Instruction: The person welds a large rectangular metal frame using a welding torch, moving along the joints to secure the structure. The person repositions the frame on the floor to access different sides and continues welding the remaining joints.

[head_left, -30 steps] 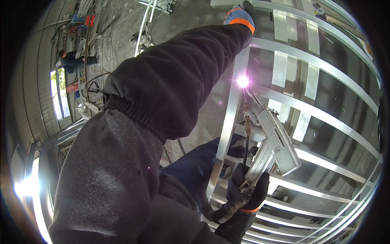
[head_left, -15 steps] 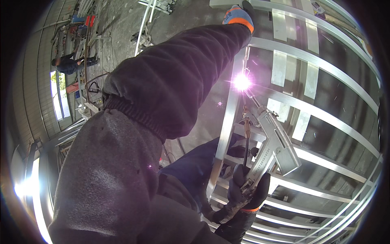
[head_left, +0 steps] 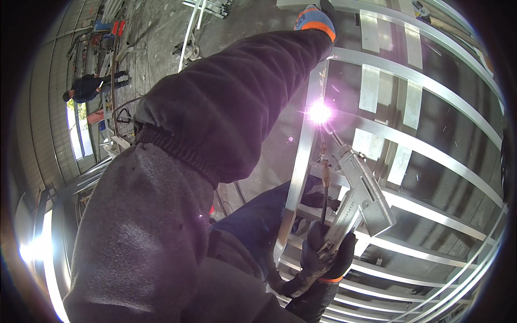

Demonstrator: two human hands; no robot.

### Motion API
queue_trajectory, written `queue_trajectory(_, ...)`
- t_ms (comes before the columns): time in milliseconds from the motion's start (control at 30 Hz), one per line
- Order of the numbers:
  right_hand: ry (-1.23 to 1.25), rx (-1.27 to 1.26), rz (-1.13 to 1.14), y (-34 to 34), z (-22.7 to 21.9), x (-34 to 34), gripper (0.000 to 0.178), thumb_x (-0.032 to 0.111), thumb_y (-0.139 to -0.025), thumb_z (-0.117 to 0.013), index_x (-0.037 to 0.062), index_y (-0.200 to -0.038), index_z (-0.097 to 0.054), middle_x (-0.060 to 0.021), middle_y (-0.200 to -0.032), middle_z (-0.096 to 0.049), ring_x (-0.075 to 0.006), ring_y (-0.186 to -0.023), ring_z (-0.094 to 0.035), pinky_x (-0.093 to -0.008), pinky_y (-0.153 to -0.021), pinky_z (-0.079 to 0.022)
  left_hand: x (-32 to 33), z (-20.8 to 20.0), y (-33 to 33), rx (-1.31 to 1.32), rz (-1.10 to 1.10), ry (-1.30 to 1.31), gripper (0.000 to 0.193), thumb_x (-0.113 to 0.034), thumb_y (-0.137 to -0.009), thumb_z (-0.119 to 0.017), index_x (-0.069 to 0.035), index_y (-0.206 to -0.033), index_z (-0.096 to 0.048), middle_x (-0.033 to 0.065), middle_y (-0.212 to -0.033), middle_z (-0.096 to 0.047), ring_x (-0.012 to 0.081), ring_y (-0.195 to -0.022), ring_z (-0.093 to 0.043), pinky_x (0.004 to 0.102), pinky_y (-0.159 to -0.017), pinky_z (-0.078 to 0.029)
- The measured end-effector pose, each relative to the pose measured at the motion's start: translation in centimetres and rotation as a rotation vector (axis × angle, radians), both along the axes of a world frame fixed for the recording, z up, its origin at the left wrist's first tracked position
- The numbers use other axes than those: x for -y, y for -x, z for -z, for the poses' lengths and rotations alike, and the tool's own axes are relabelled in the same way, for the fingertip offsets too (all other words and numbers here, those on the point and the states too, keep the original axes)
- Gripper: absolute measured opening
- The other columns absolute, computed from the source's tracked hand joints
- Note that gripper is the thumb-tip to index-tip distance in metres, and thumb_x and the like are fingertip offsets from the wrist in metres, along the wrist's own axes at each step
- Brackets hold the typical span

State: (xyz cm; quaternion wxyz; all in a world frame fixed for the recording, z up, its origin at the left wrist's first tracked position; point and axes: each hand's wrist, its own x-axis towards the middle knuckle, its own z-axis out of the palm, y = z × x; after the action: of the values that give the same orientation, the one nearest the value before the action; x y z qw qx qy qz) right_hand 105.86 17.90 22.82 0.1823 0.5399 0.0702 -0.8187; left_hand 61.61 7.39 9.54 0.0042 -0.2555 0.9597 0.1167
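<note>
My right hand (head_left: 309,258), in a dark glove with an orange cuff edge, is closed round the handle of a grey welding gun (head_left: 361,188). Its nozzle points up and left to a glaring pinkish-white weld spot (head_left: 320,113) on the long side tube of a silver metal frame (head_left: 300,177). Sparks fly from the spot, and the glare hides the joint. A thin brass-tipped feed tube (head_left: 326,172) runs beside the gun. My left arm stretches across the view; my left hand (head_left: 314,20), in a blue-grey and orange glove, grips the frame's far corner, its fingers partly hidden.
Parallel crossbars (head_left: 425,145) span the right side, with flat pale strips (head_left: 370,89) beneath them. Another person (head_left: 89,89) in dark clothes stands far left near racks and a doorway. More metal tubes (head_left: 207,8) lie at the top.
The weld spot and the gun have shifted slightly down and left along the side tube. My left hand stays at the far corner. The distant person has changed posture.
</note>
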Motion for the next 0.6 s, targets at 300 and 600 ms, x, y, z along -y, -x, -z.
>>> queue_trajectory(300,0.187,-0.264,0.035,-0.6,-0.1,-0.9,0.062,0.062,-0.097,-0.053,0.0013,-0.108,-0.058,-0.0134,-0.087,-0.062,-0.0209,-0.073,-0.059,-0.0314,-0.064,-0.048,1.1,3.5,-0.1,-0.124,0.099,0.012,0.04,-0.041,-0.098,-0.055,-0.004,-0.091,-0.069,0.0161,-0.089,-0.075,0.0353,-0.088,-0.075,0.0424,-0.075,-0.059)
queue_trajectory(600,-0.339,-0.006,-0.293,-2.5,3.0,-1.0,0.071,0.053,-0.094,-0.057,-0.0071,-0.131,-0.056,-0.0201,-0.099,-0.071,-0.0174,-0.056,-0.057,-0.0288,-0.05,-0.046,3.6,6.1,2.2,-0.068,0.095,-0.205,0.055,-0.052,-0.102,-0.048,-0.003,-0.088,-0.069,0.0163,-0.082,-0.075,0.0371,-0.083,-0.074,0.0444,-0.072,-0.059)
